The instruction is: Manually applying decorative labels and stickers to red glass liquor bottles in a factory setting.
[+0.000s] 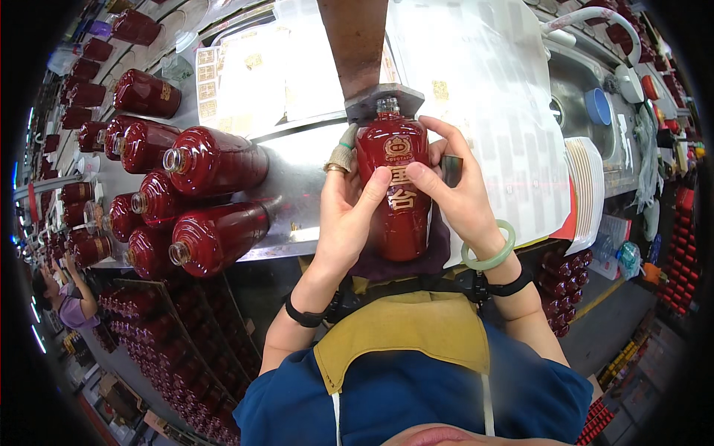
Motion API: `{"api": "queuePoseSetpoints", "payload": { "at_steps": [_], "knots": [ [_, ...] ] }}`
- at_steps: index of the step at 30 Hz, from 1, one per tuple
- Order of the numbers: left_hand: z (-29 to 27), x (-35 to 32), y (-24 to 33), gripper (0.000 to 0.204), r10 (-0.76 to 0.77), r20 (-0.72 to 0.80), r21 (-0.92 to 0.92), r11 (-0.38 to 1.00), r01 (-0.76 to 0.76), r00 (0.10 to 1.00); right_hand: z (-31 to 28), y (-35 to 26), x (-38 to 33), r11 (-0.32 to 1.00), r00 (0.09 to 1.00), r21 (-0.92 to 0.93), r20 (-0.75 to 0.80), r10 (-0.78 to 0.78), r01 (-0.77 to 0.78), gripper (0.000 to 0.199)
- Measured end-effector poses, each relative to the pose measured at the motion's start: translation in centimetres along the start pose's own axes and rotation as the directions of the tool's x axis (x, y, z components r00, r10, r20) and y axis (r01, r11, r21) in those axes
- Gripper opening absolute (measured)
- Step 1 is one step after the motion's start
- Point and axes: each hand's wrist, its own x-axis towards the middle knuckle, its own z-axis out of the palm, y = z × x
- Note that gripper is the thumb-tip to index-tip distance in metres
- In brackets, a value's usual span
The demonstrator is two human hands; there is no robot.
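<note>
A glossy dark-red glass bottle (405,230) with gold characters and a gold emblem lies in front of me, its clear open neck pointing away. My left hand (348,201) grips its left side, the thumb pressed on the front beside the gold lettering. Coverings wrap one or more left fingers. From the right, my right hand (460,186) holds the bottle, with its thumb on the upper gold character and its index finger near the shoulder. A dark band sits on a right finger. The bottle's base rests on dark cloth (364,260), and its neck meets a grey metal plate (361,106).
Several red bottles (216,160) lie on the metal table to the left. Sheets with gold decals (253,63) and pale translucent sheets (483,89) cover the far side. A brown upright bar (353,44) stands beyond the bottle. At right is a sink (576,78); a person (71,297) is far left.
</note>
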Motion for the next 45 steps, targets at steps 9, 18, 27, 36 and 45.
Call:
{"api": "queuePoseSetpoints", "payload": {
  "at_steps": [9, 18, 27, 36, 45],
  "knots": [
    [0.3, -0.1, 0.4, 0.067, -0.024, -0.023, 0.023, 0.999, 0.025, 0.999, 0.0, 0.1, 0.0, 0.999, 1.0, 0.033, 0.008, 0.002, -0.003, 0.06],
    [0.4, 0.0, 0.4, 0.065, -0.008, -0.024, 0.048, 0.999, 0.009, 1.0, 0.4, -1.0, 1.1, 0.998, 0.998, 0.046, -0.028, 0.053, -0.052, 0.052],
    [0.7, -0.1, 0.4, 0.068, 0.022, -0.043, 0.062, 0.998, -0.019, 0.999, 0.8, -0.5, 2.0, 0.999, 0.998, -0.033, -0.059, -0.011, 0.009, 0.045],
    [1.3, -0.1, 0.1, 0.084, 0.031, -0.049, 0.176, 0.984, -0.022, 0.998, -1.3, -3.7, 3.2, 0.901, 0.929, -0.257, -0.029, -0.369, 0.35, 0.037],
    [1.6, -0.2, -0.4, 0.087, 0.06, -0.079, 0.203, 0.978, -0.043, 0.995, -0.8, -7.7, 6.0, 0.158, 0.554, -0.595, 0.572, -0.605, 0.788, 0.031]
  ]
}}
